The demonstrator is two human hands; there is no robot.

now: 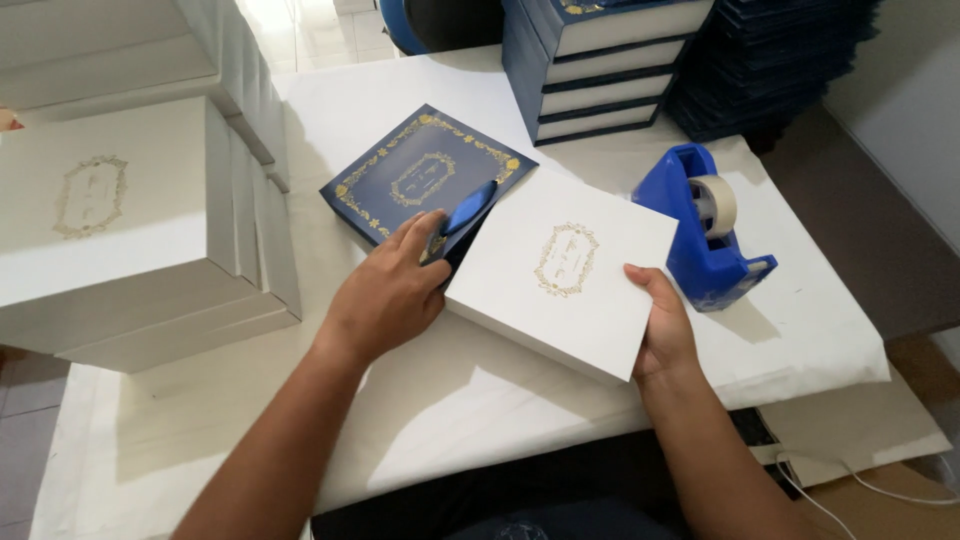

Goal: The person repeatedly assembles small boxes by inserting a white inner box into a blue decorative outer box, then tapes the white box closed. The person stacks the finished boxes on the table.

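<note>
Left hand: laid flat at the left edge of the white box, fingers loosely spread; thumb and forefinger appear pinched on a blue ribbon, full grip not clear.
Right hand: closed round the right corner of the white box, thumb on top, fingers hidden beneath.
White box: flat, square, gold crest on the lid; held mid-bench, slightly skewed.
Navy cover: gold-bordered, lying just behind the white box, partly overlapped by it.
Progress: white box judged closed and assembled; ribbon not yet tucked; no tape seen applied.
Done pile: white boxes stacked at the bench's left edge.
Remaining stock: navy boxes stacked at the far edge.
Tape dispenser: blue, near the right edge.
Bench: covered in white cloth, creased.
Room: tiled floor at left, pale wall at right.
</note>
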